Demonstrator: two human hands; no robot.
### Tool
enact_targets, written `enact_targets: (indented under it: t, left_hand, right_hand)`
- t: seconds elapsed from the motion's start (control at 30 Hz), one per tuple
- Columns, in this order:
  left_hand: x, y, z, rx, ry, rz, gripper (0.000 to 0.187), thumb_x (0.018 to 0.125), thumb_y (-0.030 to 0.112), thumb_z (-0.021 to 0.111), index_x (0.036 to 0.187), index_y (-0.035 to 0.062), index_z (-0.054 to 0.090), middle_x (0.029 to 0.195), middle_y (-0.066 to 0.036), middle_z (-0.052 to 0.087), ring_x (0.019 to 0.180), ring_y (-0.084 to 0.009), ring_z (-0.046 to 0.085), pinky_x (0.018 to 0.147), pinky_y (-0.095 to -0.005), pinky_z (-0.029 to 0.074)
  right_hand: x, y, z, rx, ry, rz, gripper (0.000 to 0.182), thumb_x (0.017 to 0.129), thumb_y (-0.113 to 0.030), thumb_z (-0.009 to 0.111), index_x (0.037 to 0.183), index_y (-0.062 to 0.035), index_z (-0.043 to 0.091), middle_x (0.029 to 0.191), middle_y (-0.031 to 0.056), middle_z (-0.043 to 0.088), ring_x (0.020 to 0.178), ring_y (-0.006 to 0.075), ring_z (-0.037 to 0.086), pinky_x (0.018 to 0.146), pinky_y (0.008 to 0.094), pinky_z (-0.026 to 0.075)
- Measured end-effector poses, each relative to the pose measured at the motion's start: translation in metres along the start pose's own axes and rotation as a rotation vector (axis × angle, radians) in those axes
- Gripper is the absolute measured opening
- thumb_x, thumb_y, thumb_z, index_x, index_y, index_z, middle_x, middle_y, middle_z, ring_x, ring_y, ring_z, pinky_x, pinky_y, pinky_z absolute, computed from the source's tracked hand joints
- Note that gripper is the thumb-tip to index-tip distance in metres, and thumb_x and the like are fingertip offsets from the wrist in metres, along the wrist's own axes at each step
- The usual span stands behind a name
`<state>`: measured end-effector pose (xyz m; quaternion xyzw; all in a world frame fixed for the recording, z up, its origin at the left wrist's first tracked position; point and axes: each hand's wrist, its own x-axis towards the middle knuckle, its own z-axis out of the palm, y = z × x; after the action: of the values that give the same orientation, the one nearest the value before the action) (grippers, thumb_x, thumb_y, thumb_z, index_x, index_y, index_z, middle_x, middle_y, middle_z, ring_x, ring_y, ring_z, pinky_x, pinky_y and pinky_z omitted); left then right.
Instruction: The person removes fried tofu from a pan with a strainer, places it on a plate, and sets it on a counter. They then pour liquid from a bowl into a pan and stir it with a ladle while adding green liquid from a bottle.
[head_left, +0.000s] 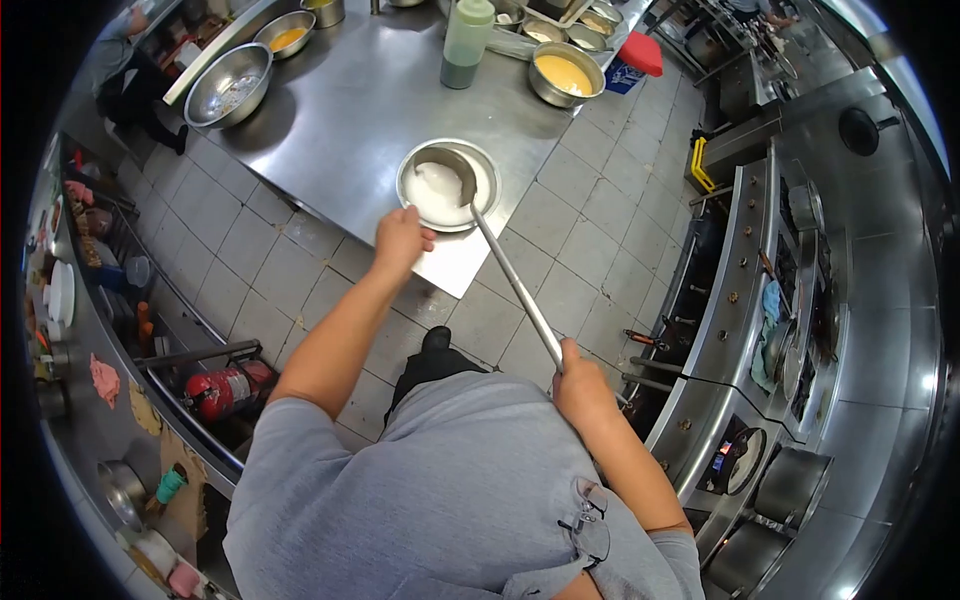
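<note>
Steel bowl: this bowl (494, 190) of white liquid (440, 209) stands at the near end of the metal table (345, 130) and serves as the landmark below.
Ladle: the large ladle (521, 290) has its cup down in the white liquid inside the steel bowl; its long handle slants out over the near right rim.
Right hand: closed around the ladle handle, this hand (583, 385) is nearer the body than the steel bowl and to its right.
Left hand: with fingers curled, this hand (402, 240) is at the near left rim of the steel bowl; I cannot tell whether it pinches the rim.
Squeeze bottle: the upright bottle (467, 45) with green contents stands beyond the steel bowl.
Yellow-filled bowl: beyond the steel bowl and to its right, this bowl (550, 97) sits by the table edge.
Left side of table: 2 more bowls lie beyond the steel bowl and to its left, a wide bowl (250, 70) and a smaller orange-filled bowl (305, 25).
Stove: a range (735, 270) runs along the right, well apart from the steel bowl.
Extinguisher: a red cylinder (225, 392) lies left of the steel bowl, nearer the body.
Co-worker: 1 other person (125, 75) stands far left of the steel bowl.
</note>
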<state>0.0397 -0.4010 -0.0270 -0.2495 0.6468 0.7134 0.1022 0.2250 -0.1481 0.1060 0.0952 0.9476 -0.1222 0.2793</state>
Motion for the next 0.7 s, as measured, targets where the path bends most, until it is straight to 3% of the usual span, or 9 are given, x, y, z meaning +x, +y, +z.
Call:
enact_targets:
  t: [0.13,0.2,0.23,0.3,0.43,0.5,0.57,0.63,0.7]
  left_hand:
    - [0.046,0.016,-0.025,0.320,-0.043,0.093,0.032,0.096,0.026,0.048,0.082,-0.0003,0.060,0.068,-0.011,0.063,0.050,-0.0159,0.058,0.044,-0.0311,0.042]
    - [0.076,0.024,-0.029,0.729,0.016,0.315,0.039,0.093,0.027,0.048,0.086,-0.0068,0.066,0.081,-0.024,0.067,0.072,-0.0362,0.065,0.069,-0.0430,0.051]
    - [0.079,0.039,-0.027,0.727,0.024,0.317,0.039,0.093,0.027,0.048,0.086,-0.0068,0.066,0.081,-0.024,0.067,0.072,-0.0362,0.065,0.069,-0.0430,0.051]
    - [0.084,0.064,-0.020,0.929,0.004,0.366,0.038,0.091,0.026,0.049,0.091,-0.0084,0.066,0.089,-0.028,0.065,0.086,-0.0447,0.062,0.081,-0.0457,0.048]
    - [0.117,0.054,-0.010,0.937,0.154,0.505,0.040,0.091,0.028,0.050,0.081,-0.0079,0.065,0.083,-0.027,0.066,0.078,-0.0446,0.061,0.076,-0.0444,0.049]
    - [0.125,0.037,-0.009,0.520,0.193,0.496,0.045,0.092,0.033,0.051,0.074,-0.0065,0.063,0.073,-0.025,0.065,0.071,-0.0422,0.060,0.072,-0.0460,0.047]
    - [0.094,0.018,-0.001,0.302,0.390,0.494,0.053,0.093,0.040,0.051,0.065,-0.0039,0.062,0.064,-0.019,0.063,0.060,-0.0346,0.060,0.062,-0.0446,0.046]
    - [0.046,-0.001,0.014,0.137,0.237,0.123,0.055,0.094,0.047,0.048,0.073,-0.0015,0.064,0.068,-0.015,0.065,0.055,-0.0236,0.060,0.051,-0.0387,0.044]
    - [0.002,-0.012,0.035,0.060,-0.139,-0.088,0.053,0.096,0.049,0.047,0.091,-0.0017,0.063,0.075,-0.012,0.066,0.050,-0.0128,0.054,0.048,-0.0255,0.041]
  right_hand:
    - [-0.003,0.000,0.001,-0.022,-0.020,0.011,0.036,0.086,-0.007,0.049,0.120,-0.0026,0.040,0.090,0.0276,0.064,0.086,0.0452,0.063,0.076,0.0523,0.049]
    - [-0.001,0.001,0.000,-0.026,-0.010,0.001,0.035,0.086,-0.007,0.048,0.120,-0.0023,0.041,0.090,0.0279,0.063,0.086,0.0452,0.063,0.076,0.0523,0.049]
    - [0.001,0.000,-0.001,-0.032,0.003,-0.003,0.034,0.086,-0.006,0.048,0.119,-0.0021,0.042,0.089,0.0276,0.064,0.085,0.0453,0.063,0.075,0.0523,0.050]
    - [0.006,0.001,-0.002,-0.046,0.014,-0.018,0.032,0.086,-0.005,0.047,0.118,-0.0019,0.042,0.087,0.0274,0.064,0.085,0.0455,0.063,0.075,0.0524,0.050]
    - [0.018,0.006,-0.013,0.014,0.062,-0.104,0.030,0.088,-0.008,0.052,0.115,-0.0021,0.043,0.083,0.0267,0.064,0.082,0.0453,0.063,0.072,0.0523,0.049]
    - [0.017,0.003,-0.021,0.139,0.032,-0.116,0.035,0.089,-0.017,0.061,0.115,-0.0026,0.044,0.082,0.0262,0.064,0.082,0.0438,0.064,0.071,0.0504,0.049]
    - [0.014,-0.006,-0.016,0.195,0.052,-0.095,0.035,0.089,-0.018,0.061,0.115,-0.0025,0.044,0.082,0.0260,0.064,0.082,0.0434,0.064,0.071,0.0495,0.049]
    - [0.013,-0.013,-0.008,0.274,0.068,-0.074,0.036,0.090,-0.022,0.062,0.115,-0.0023,0.044,0.082,0.0254,0.064,0.082,0.0429,0.064,0.072,0.0478,0.049]
    - [0.017,-0.017,-0.004,0.287,0.046,-0.049,0.036,0.091,-0.022,0.061,0.115,-0.0021,0.044,0.082,0.0254,0.064,0.082,0.0435,0.064,0.072,0.0485,0.049]
